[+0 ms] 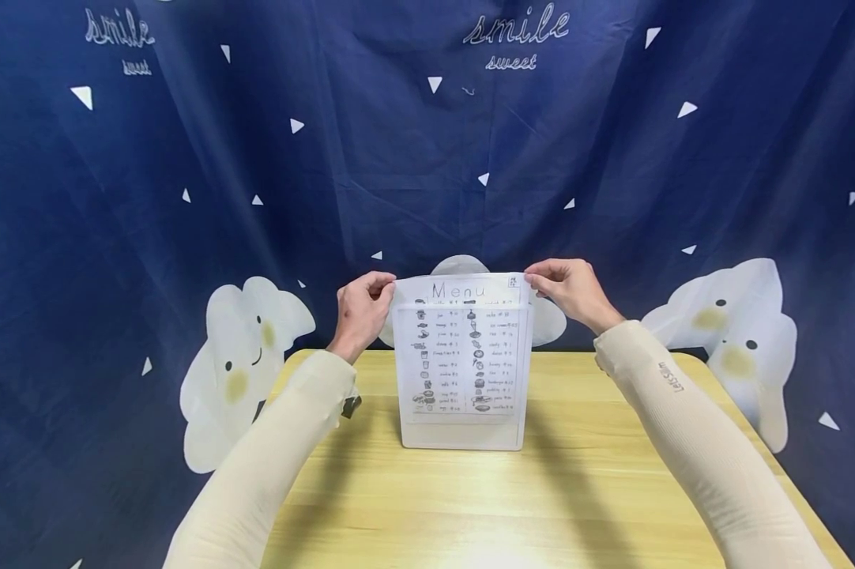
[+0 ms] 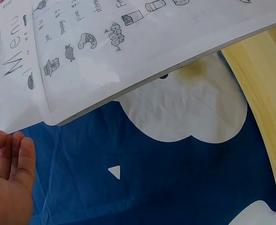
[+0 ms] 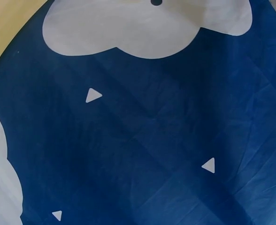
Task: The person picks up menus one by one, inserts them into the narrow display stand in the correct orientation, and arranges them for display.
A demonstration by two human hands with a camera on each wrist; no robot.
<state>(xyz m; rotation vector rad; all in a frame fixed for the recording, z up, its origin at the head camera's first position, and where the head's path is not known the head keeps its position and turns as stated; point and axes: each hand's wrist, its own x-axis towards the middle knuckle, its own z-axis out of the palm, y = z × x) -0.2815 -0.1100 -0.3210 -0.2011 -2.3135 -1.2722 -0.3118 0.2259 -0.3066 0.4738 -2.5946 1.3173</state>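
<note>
A white paper menu (image 1: 463,291), headed "Menu" and printed with small drawings and prices in two columns, stands upright inside a flat clear-fronted sign holder (image 1: 463,436). Its top strip sticks out above the holder's upper edge, and a band of bare holder shows below the sheet. My left hand (image 1: 360,314) pinches the sheet's top left corner between thumb and fingers. At the top right corner, my right hand (image 1: 575,291) pinches the paper the same way. The left wrist view shows the left fingertips (image 2: 17,145) at the paper's corner, beyond the holder's edge. The right wrist view shows mostly curtain.
Beneath the holder is a light wooden table (image 1: 470,506), its back edge close to a dark blue curtain (image 1: 413,158) with white triangles and smiling clouds. Shadows of both arms fall across the tabletop. A small black object (image 1: 352,407) shows at the left cuff.
</note>
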